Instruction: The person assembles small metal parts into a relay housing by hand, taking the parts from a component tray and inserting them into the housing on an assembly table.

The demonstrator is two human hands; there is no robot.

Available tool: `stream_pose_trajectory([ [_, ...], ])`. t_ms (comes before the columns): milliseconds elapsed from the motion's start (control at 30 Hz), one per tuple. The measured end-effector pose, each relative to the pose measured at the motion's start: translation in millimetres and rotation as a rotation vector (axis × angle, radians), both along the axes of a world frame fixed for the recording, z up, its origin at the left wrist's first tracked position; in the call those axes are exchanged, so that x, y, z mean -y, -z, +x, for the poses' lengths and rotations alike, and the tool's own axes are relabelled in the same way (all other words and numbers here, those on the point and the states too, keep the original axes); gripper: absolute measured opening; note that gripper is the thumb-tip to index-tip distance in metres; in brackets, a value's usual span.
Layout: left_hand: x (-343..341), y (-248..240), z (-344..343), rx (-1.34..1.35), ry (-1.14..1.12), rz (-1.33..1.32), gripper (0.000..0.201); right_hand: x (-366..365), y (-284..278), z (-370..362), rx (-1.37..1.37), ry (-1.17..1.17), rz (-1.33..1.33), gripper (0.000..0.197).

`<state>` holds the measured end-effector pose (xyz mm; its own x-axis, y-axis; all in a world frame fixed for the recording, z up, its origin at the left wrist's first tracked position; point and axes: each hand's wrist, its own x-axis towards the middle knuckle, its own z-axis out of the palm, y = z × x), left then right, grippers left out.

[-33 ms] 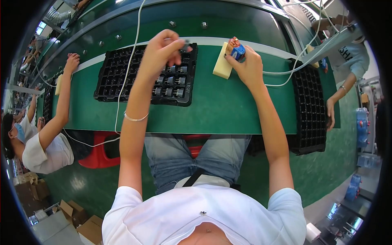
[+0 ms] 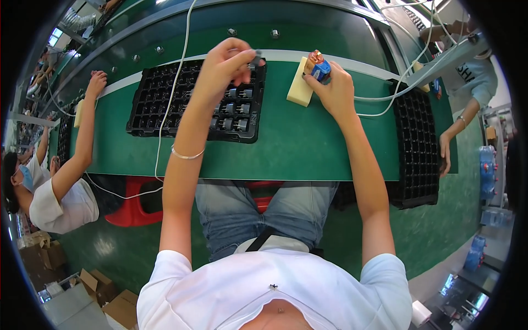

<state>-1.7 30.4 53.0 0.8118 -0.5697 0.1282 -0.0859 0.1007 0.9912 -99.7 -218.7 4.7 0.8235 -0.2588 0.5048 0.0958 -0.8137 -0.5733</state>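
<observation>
Between the thumb and fingers of my left hand (image 2: 225, 67) is a small grey round part (image 2: 257, 55), lifted over the far right corner of a black compartment tray (image 2: 190, 134). Similar grey-and-silver parts (image 2: 241, 109) sit in the tray's right-hand pockets; its left pockets look dark. My right hand (image 2: 336, 91) grips a blue tool (image 2: 320, 70) with a coppery end (image 2: 315, 56). That tool is held at the right side of a pale yellow block (image 2: 301, 88), and my fingers hide part of it. Whether the tool touches the block I cannot tell.
White cables (image 2: 176, 91) cross the tray and the green table (image 2: 308, 148). Stacked black trays (image 2: 419, 148) stand at the right edge. Several small metal parts (image 2: 275, 34) lie beyond the table's far rail. Co-workers' arms (image 2: 83, 129) show at left and right.
My left hand has shifted slightly to the right with the small grey part, which shows more plainly now. My right hand and the blue tool have stayed put.
</observation>
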Motion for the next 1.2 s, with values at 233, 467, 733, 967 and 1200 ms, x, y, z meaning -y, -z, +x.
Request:
stream_pose_trajectory([
  [233,38,26,6,-0.278,-0.030,-0.267,0.018,7,1,-3,-0.061,-0.075,0.032,0.035],
  [467,34,47,3,-0.482,-0.073,-0.301,0.038,7,4,-1,-0.052,-0.065,0.020,0.033],
  [733,36,52,2,-0.500,-0.077,-0.315,0.041,7,3,-2,-0.049,-0.069,0.033,0.034],
  [967,34,46,0,-0.535,-0.035,-0.407,0.040,6,4,11,0.021,-0.073,0.049,0.035],
  [1200,33,51,2,-0.542,-0.055,-0.375,0.034,20,3,78,-0.034,0.009,0.026,0.037],
])
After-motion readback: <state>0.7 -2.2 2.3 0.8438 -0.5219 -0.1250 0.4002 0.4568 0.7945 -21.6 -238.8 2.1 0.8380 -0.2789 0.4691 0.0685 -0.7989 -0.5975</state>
